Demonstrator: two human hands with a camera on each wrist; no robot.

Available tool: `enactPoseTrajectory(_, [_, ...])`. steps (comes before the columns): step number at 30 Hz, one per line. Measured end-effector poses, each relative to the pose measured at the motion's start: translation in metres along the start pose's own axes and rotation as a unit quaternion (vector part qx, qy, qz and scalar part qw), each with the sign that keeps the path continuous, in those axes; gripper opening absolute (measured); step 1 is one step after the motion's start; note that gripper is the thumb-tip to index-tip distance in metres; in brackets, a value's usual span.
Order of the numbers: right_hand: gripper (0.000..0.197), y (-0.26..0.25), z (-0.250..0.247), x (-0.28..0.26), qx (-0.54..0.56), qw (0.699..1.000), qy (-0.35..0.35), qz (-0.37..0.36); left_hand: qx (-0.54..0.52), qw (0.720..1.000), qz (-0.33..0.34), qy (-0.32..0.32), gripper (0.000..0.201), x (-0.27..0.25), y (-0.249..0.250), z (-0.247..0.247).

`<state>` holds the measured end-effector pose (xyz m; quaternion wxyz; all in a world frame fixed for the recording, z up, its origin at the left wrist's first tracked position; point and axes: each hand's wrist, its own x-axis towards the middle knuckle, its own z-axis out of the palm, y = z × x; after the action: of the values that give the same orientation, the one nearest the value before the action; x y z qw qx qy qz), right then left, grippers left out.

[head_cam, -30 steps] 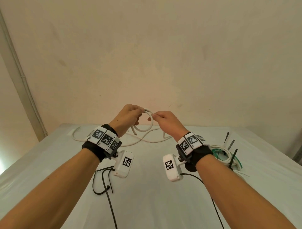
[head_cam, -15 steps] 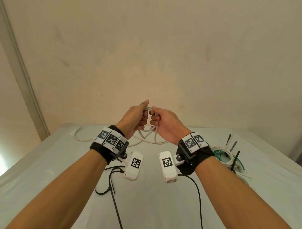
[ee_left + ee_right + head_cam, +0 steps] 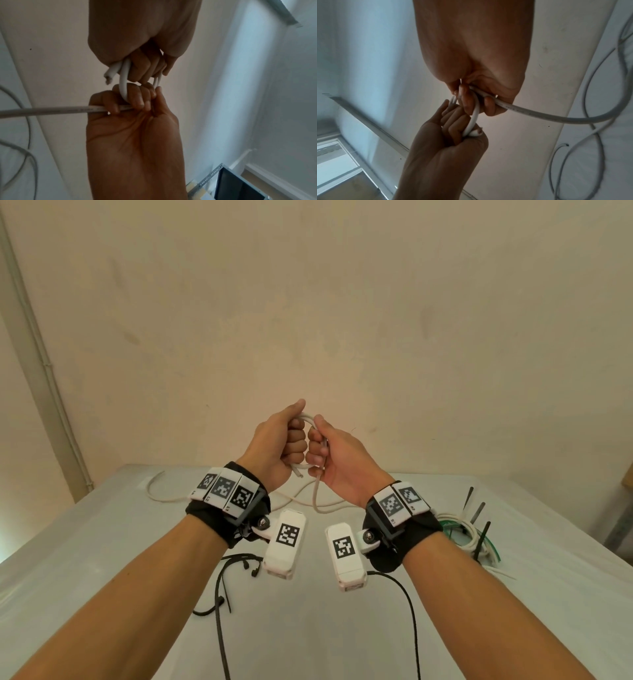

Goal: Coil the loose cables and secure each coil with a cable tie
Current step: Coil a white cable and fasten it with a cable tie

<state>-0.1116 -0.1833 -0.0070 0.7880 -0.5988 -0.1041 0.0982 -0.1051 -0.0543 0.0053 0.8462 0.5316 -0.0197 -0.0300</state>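
Observation:
Both hands are raised above the table, knuckles together, holding a small loop of white cable. My left hand grips the loop in its fist, and the cut end pokes out below it. My right hand has its fingers curled round the other side of the loop and the trailing length, which hangs to the table. In the left wrist view the left hand is on top and the right hand below, with the cable between them. The right wrist view shows the trailing cable leaving the right hand.
The rest of the white cable lies loose across the far part of the white table. At the right sits a bundle of white and green cables with black ties sticking up. More black ties lie near the left forearm.
The hands have come together and risen a little. The wide loop held between fingertips is now a tight one gripped in both fists, and the loose cable has been drawn in.

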Motion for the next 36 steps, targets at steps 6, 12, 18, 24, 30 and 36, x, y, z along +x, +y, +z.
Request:
enactPoseTrajectory(6, [0.033,0.011,-0.017,0.002,-0.252,0.960,0.048,-0.113,0.022,0.999,0.044,-0.014,0.043,-0.002,0.009,-0.006])
enactPoseTrajectory(12, [0.036,0.006,-0.028,0.005,-0.464,0.880,0.050,-0.088,0.040,0.996,0.071,-0.026,0.044,-0.005,0.008,-0.012])
enactPoseTrajectory(18, [0.050,-0.006,-0.018,-0.006,-0.298,0.954,-0.034,0.021,-0.059,0.996,0.060,-0.022,0.038,-0.002,-0.005,-0.012])
enactPoseTrajectory(24, [0.035,-0.001,-0.023,-0.001,-0.205,0.977,0.012,-0.054,-0.170,0.984,0.036,-0.024,0.038,-0.002,-0.014,-0.005])
enactPoseTrajectory(30, [0.027,0.004,-0.022,0.000,-0.140,0.982,0.082,-0.095,0.310,0.938,0.138,0.065,0.034,-0.014,-0.017,0.008])
enactPoseTrajectory(36, [0.024,0.007,-0.013,0.002,-0.032,0.989,0.093,-0.112,0.159,0.983,-0.091,0.031,0.032,-0.006,-0.022,0.008])
